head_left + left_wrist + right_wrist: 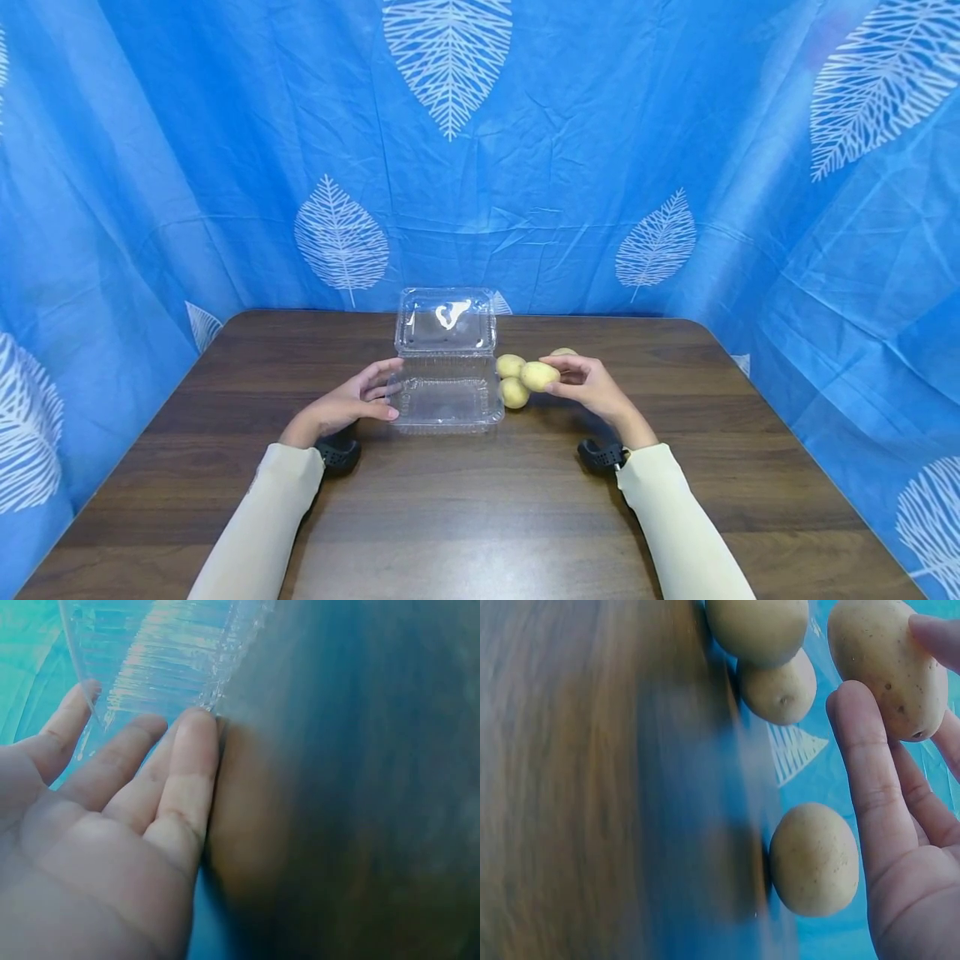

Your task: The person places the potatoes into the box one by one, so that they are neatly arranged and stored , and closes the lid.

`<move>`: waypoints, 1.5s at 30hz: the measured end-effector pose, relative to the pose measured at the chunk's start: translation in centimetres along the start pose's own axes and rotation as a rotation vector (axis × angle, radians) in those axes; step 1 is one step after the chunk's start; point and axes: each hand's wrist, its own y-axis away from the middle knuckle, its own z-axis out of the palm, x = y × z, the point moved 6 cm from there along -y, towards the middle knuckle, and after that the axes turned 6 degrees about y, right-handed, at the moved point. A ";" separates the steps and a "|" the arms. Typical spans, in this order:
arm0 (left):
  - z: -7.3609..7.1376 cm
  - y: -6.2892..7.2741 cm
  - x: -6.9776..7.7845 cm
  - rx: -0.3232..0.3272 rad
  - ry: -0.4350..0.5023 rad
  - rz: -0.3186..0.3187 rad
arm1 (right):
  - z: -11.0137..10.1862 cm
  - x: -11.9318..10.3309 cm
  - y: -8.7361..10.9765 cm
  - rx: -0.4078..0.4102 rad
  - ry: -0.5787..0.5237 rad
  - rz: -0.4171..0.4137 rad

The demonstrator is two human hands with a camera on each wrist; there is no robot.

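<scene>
My right hand [597,390] holds a potato [540,376] between thumb and fingertips, raised over the table. In the right wrist view that potato [891,669] is pale yellow with small dark eyes. Two more potatoes [514,393] lie close together just beyond it, beside a clear plastic clamshell box [446,404]. Another potato [814,859] rests apart, partly hidden behind the right hand in the head view. My left hand [348,402] is at the box's left side, its fairly straight fingers [196,742] right against the ribbed plastic wall. The box's lid [446,322] stands raised at the back.
Both things and hands are on a dark wood-grain table [465,508]. A blue curtain [525,208] with white leaf prints hangs behind the table and along both sides. Black wrist devices [339,454] sit at the cuffs of the pale sleeves.
</scene>
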 end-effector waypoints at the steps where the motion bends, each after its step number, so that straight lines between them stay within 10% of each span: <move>1: 0.0 0.0 0.0 0.000 0.001 0.000 | 0.1 -0.1 0.0 -0.001 -0.006 -0.005; 45: 0.3 0.2 -0.1 0.012 0.023 0.003 | 3.5 -2.9 -1.6 -0.053 -0.038 -0.073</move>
